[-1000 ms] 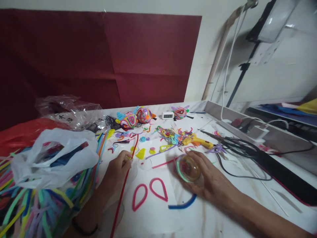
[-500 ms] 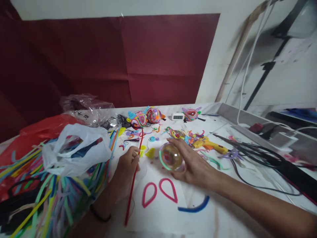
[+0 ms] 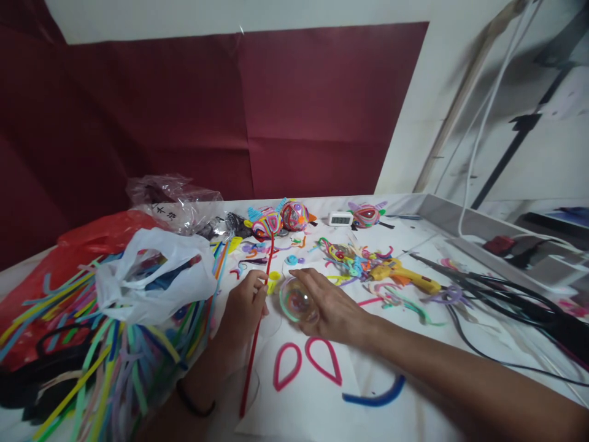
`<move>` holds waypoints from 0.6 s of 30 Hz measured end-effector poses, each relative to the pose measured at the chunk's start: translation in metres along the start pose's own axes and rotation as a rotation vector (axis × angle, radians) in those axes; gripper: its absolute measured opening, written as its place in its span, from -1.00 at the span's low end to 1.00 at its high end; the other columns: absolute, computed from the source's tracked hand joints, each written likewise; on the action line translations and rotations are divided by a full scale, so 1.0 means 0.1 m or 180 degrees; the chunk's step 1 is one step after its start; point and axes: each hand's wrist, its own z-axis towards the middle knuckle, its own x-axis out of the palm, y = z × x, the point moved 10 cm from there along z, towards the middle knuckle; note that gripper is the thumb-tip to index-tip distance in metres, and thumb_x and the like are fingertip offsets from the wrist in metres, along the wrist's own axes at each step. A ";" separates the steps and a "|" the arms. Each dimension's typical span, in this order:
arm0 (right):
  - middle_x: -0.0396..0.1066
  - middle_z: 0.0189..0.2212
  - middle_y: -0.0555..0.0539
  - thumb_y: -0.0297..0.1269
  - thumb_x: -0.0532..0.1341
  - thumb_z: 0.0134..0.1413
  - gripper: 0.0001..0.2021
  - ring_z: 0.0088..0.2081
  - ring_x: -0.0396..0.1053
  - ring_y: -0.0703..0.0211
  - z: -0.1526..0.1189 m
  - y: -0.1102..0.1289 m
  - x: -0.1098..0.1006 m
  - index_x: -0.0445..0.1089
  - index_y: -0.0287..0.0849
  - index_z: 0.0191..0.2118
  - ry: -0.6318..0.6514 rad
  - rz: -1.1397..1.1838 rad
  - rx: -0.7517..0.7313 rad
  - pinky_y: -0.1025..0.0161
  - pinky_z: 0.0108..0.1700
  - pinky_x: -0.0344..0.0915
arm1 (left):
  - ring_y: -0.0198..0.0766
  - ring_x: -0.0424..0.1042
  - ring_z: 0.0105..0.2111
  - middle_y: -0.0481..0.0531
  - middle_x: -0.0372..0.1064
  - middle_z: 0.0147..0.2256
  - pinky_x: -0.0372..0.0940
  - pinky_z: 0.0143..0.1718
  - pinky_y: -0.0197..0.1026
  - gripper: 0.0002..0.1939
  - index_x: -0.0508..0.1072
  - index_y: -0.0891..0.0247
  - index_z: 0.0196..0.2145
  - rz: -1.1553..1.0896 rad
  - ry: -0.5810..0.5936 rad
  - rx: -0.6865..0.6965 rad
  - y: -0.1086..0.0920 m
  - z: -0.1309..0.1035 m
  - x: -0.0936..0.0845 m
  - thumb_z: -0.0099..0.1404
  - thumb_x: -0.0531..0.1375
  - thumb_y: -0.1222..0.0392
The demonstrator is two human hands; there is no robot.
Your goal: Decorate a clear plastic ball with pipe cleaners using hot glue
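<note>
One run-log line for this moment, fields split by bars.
left hand: holds red pipe cleaner | right hand: holds clear ball | paper: two pink loops

At twelve o'clock, a creased dark red sheet (image 3: 294, 110) covers much of the pale wall (image 3: 151, 18) behind the white worktop (image 3: 391, 417). Toward two o'clock, white cables (image 3: 478, 132) hang beside a slanting pole (image 3: 469, 98) and a black stand (image 3: 515, 141). Soft light falls across the wall, its lower right shadowed.
</note>
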 end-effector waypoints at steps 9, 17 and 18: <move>0.18 0.04 -0.29 -0.18 0.37 -0.14 -0.19 0.03 0.27 -0.14 0.00 -0.05 0.02 -0.02 -0.15 0.21 0.0068 -0.0009 0.0042 -0.06 -0.02 0.31 | -0.39 0.35 -0.70 -0.21 0.27 -0.53 0.22 -0.64 -0.34 -0.85 0.31 0.18 -0.25 -0.0125 0.0021 0.0105 0.02 0.02 0.05 0.19 0.04 0.19; 0.20 0.04 -0.28 -0.13 0.39 -0.17 -0.14 0.04 0.28 -0.15 0.01 -0.05 -0.01 -0.03 -0.15 0.22 0.0037 0.0086 0.0080 -0.06 0.00 0.30 | -0.39 0.35 -0.67 -0.19 0.29 -0.53 0.22 -0.61 -0.34 -0.84 0.32 0.18 -0.23 0.0006 0.0067 0.0133 -0.03 -0.02 0.05 0.21 0.03 0.21; 0.20 0.04 -0.28 -0.13 0.40 -0.18 -0.13 0.04 0.28 -0.15 0.01 -0.05 -0.03 -0.03 -0.16 0.22 0.0039 0.0101 0.0096 -0.06 0.01 0.30 | -0.38 0.35 -0.67 -0.19 0.28 -0.53 0.22 -0.62 -0.34 -0.83 0.32 0.18 -0.23 0.0000 0.0081 0.0133 -0.03 -0.02 0.06 0.21 0.03 0.20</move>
